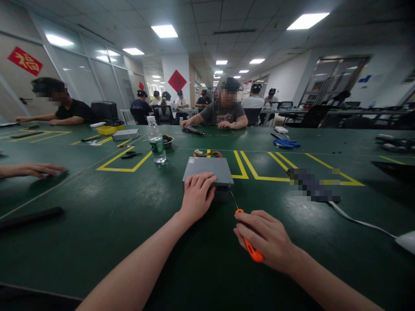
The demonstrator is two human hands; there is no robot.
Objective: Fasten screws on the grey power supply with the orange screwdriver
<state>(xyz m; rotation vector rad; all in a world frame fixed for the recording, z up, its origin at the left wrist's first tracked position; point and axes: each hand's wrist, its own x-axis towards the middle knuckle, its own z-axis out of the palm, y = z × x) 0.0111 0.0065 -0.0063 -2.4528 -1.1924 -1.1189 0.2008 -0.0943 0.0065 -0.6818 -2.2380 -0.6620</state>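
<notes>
A grey metal computer power supply (212,166) lies on the green table, its bundle of coloured wires (209,153) coming out at the far side. My left hand (197,192) grips its near edge, with fingers stretched over the top and the thumb down by the front face. In my right hand (264,237) is a screwdriver (253,249) with an orange handle, its thin shaft slanting up and left. The tip is by the power supply's near right corner; whether it touches a screw I cannot tell.
Left of the power supply stand a water bottle (157,142) and a metal bowl (167,141). On the right are a dark device (311,183) with a white cable and blue gloves (287,143). A co-worker's hand (35,170) lies at the left; another person sits opposite.
</notes>
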